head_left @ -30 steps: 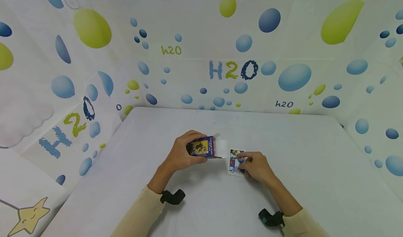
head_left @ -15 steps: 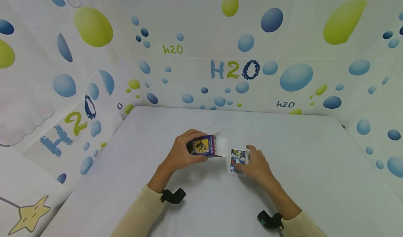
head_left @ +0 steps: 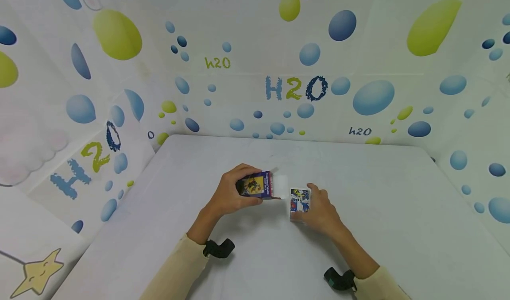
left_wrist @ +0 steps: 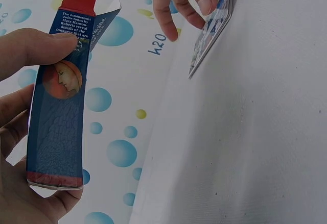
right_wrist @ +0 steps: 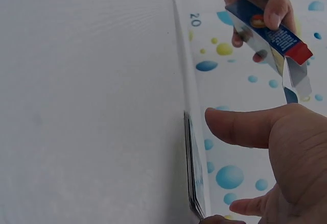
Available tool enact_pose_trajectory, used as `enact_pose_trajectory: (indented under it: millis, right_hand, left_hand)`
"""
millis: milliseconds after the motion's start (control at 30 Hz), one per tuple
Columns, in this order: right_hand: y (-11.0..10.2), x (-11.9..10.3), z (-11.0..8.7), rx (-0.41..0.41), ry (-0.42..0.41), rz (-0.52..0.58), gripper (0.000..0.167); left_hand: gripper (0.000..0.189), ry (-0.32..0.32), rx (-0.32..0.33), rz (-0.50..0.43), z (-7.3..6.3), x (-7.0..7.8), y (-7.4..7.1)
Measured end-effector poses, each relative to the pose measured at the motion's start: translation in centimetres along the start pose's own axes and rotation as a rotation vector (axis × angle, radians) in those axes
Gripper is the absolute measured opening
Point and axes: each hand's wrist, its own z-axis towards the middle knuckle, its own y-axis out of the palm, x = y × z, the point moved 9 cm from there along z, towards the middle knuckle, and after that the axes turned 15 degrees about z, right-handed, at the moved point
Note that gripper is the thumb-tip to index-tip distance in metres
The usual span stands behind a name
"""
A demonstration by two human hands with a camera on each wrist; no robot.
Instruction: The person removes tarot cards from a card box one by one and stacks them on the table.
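Observation:
My left hand (head_left: 229,193) grips a blue tarot card box (head_left: 254,186), thumb on one side and fingers on the other. The box's flap end faces right and stands open; its narrow printed side (left_wrist: 59,132) shows in the left wrist view. Just right of the box, a stack of tarot cards (head_left: 299,198) lies picture side up on the table. Over the stack's right and near edges is my right hand (head_left: 323,211). In the right wrist view its thumb (right_wrist: 240,127) is held apart from the cards (right_wrist: 194,163), while a fingertip (right_wrist: 222,219) meets their lower end.
A white cloth covers the table (head_left: 378,189). Behind it rises a white backdrop (head_left: 247,34) with blue and green drops and H2O lettering. Black wrist devices sit on both forearms, the left one (head_left: 220,248) and the right one (head_left: 339,279).
My right hand's fingers have lifted off the face of the cards and spread toward the stack's right and near edges. The left hand and box stay in place.

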Motion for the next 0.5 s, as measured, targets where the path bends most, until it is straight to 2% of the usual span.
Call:
enact_pose_trajectory:
  millis: [100, 200, 367, 500]
  right_hand:
    - [0.5, 0.1, -0.1, -0.014, 0.016, -0.055, 0.113]
    - [1.1, -0.2, -0.2, -0.027, -0.017, -0.124, 0.112]
    - [1.6, -1.4, -0.9, -0.049, -0.115, -0.245, 0.089]
    - [1.7, -1.9, -1.4, -0.055, -0.132, -0.306, 0.077]
  left_hand:
    - [0.063, -0.002, -0.004, 0.004, 0.0, 0.1, 0.0]
    - [0.063, 0.002, -0.005, 0.009, 0.0, 0.1, 0.1]
    - [0.064, -0.003, -0.004, 0.014, -0.1, 0.0, 0.1]
    - [0.065, -0.008, -0.01, 0.014, -0.1, 0.0, 0.2]
